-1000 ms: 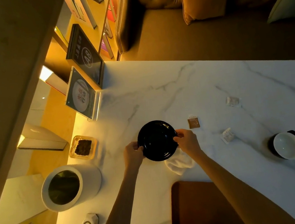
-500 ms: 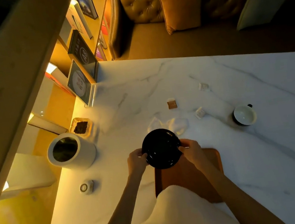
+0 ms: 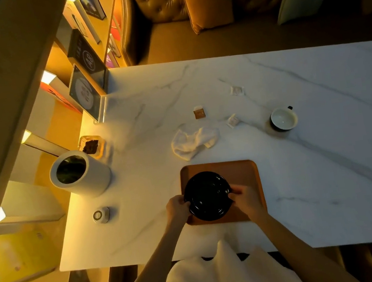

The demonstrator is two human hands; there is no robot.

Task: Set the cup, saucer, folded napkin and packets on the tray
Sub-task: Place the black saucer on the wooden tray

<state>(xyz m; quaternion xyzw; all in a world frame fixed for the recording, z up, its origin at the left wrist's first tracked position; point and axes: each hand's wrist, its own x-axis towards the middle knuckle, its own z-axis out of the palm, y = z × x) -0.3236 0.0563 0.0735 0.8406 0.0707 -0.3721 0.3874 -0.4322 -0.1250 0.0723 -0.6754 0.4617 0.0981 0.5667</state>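
A black saucer (image 3: 207, 195) sits over the left part of the brown wooden tray (image 3: 244, 171). My left hand (image 3: 177, 207) grips its left rim and my right hand (image 3: 243, 198) grips its right rim. A crumpled white napkin (image 3: 192, 141) lies on the marble table just beyond the tray. Three packets lie farther back: a brown packet (image 3: 199, 112), a white packet (image 3: 233, 121) and another white packet (image 3: 237, 90). The cup (image 3: 283, 119), dark outside and white inside, stands to the right of them.
A white cylinder container (image 3: 78, 174) stands at the table's left edge, with a small dish of dark bits (image 3: 91, 146) behind it and a small round device (image 3: 100, 215) in front. Upright sign holders (image 3: 87, 92) stand at the back left. A sofa with cushions (image 3: 206, 1) runs behind the table.
Both hands carried the saucer from the table near the napkin toward me and onto the tray. The napkin it covered now lies exposed.
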